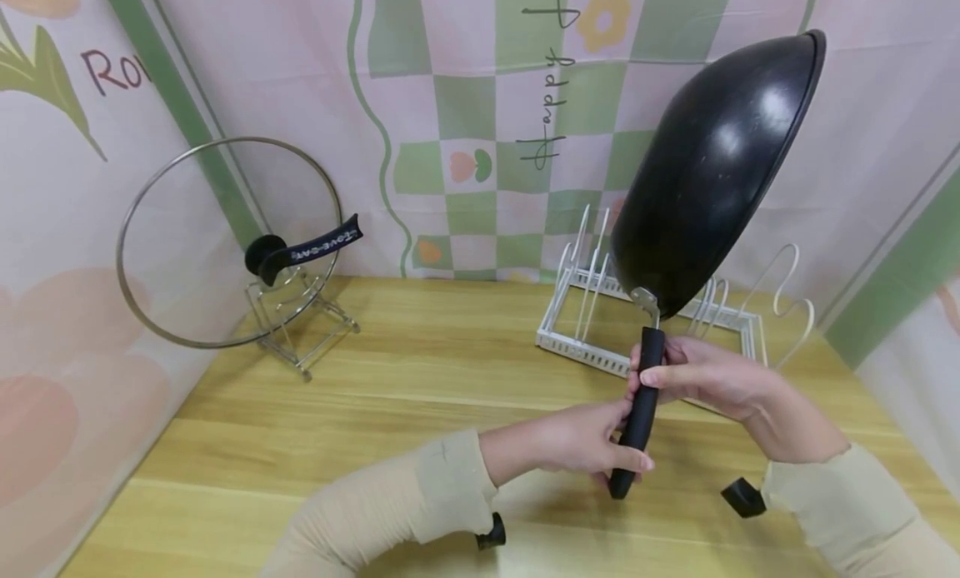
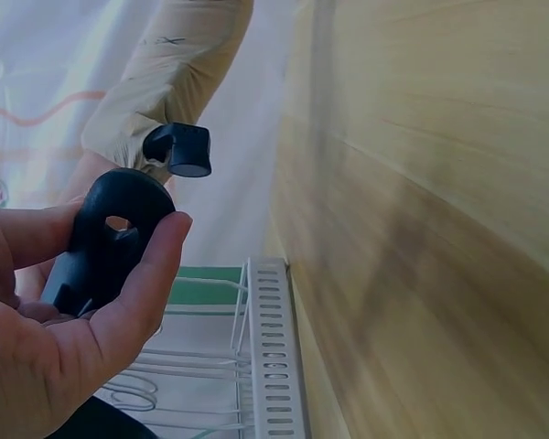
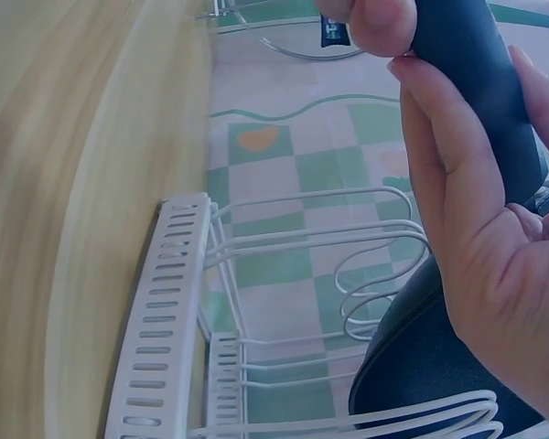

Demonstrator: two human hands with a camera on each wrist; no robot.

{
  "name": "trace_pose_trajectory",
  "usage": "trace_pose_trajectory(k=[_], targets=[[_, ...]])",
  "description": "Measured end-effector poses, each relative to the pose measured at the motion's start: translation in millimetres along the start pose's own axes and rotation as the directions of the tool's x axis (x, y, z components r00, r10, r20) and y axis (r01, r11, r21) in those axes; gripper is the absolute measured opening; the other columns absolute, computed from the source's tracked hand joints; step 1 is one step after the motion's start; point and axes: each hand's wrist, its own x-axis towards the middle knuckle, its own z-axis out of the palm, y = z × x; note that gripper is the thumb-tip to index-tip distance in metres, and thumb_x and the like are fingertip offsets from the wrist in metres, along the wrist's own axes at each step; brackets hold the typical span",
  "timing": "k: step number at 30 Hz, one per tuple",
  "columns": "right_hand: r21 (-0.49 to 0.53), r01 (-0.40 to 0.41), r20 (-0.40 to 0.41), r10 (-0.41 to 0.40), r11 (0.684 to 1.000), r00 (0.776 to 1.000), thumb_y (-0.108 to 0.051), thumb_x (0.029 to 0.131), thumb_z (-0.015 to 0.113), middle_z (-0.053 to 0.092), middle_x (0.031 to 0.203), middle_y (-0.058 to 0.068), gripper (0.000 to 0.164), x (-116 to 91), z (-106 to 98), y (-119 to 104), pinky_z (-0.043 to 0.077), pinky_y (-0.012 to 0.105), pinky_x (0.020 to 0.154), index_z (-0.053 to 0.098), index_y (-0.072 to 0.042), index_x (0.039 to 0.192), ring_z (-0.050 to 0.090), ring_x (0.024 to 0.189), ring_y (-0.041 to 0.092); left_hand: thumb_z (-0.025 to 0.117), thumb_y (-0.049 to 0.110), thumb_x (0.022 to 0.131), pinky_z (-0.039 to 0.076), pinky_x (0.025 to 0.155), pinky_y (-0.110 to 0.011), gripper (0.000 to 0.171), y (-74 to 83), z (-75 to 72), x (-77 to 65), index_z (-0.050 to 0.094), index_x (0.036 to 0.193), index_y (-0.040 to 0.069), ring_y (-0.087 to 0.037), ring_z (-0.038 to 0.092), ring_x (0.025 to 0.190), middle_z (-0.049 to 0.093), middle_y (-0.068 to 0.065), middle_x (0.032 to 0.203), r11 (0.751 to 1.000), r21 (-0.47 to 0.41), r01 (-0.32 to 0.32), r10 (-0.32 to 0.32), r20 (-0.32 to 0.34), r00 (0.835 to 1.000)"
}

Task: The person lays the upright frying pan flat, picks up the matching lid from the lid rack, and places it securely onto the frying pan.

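A black wok (image 1: 712, 161) is held up on edge, its rounded underside toward me in the head view and its black handle (image 1: 640, 411) pointing down. My left hand (image 1: 585, 439) grips the lower end of that handle, thumb across the front. Higher up, near the metal bracket, my right hand (image 1: 705, 376) grips the same handle. In the left wrist view the handle's end (image 2: 119, 215), with its hanging hole, sits between thumb and fingers. Behind and below the wok stands a white wire rack (image 1: 577, 347), partly hidden by it.
At the left, a glass lid (image 1: 135, 295) with a black knob and handle (image 1: 311, 249) leans on a small metal wire stand (image 1: 288, 332). The wooden table (image 1: 420, 353) meets patterned cloth walls (image 1: 465, 87) at the back and sides.
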Motion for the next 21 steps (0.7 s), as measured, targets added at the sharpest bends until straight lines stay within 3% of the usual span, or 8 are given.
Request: trace_pose_trajectory(k=[14,21], targets=[[-0.033,0.01,0.003,-0.01,0.999,1.0,0.004,0.106,0.044,0.072,0.107,0.003,0.022,1.4,0.6,-6.4,0.057,0.04,0.096,0.059,-0.007,0.118,0.07,0.1,0.021,0.064,-0.001,0.099,0.061,0.061,-0.03,0.059,8.3,-3.9,-4.6,0.036,0.151,0.002,-0.014,0.066,0.08,0.062,-0.005,0.098,1.0,-0.01,0.02,-0.02,0.014,1.0],[-0.056,0.015,0.011,-0.014,0.998,1.0,0.002,0.107,0.044,0.072,0.108,0.003,0.023,3.3,-0.1,-10.0,0.056,0.039,0.096,0.06,-0.009,0.118,0.07,0.1,0.022,0.066,0.0,0.099,0.062,0.061,-0.031,0.054,11.4,-4.0,-7.9,0.041,0.147,0.001,-0.014,0.068,0.08,0.065,-0.006,0.101,1.0,0.011,0.002,-0.002,-0.002,1.0]])
